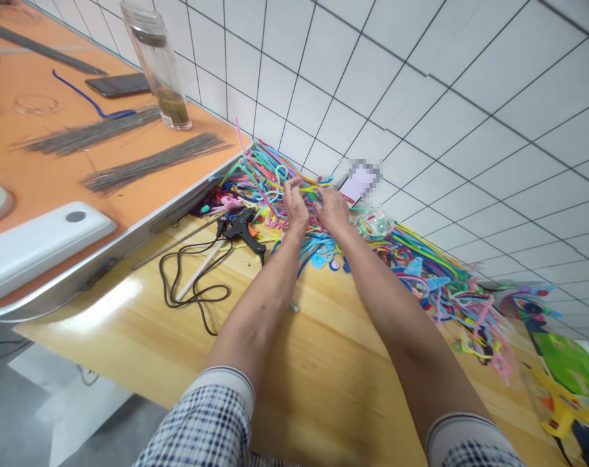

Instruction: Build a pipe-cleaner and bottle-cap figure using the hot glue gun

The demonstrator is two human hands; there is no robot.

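Both my arms stretch forward to a tangled heap of colourful pipe cleaners (263,170) along the wall. My left hand (296,209) is at the heap with its fingers up and slightly bent, apart from one another. My right hand (334,209) faces it from the right, fingers loosely curved and apart over the stems. Yellow and green stems run between the two hands, and no firm grip shows; some fingertips are hidden in the heap. Blue coiled pipe cleaner pieces (318,259) lie just below my hands. Left of my left hand rests a black glue gun (243,230).
The glue gun's black cord (197,298) loops over the wooden table (318,363). A phone (357,185) leans on the tiled wall. On the orange table at left stand a glass bottle (165,84) and wire bundles (153,162). A yellow glue gun (562,408) lies at right.
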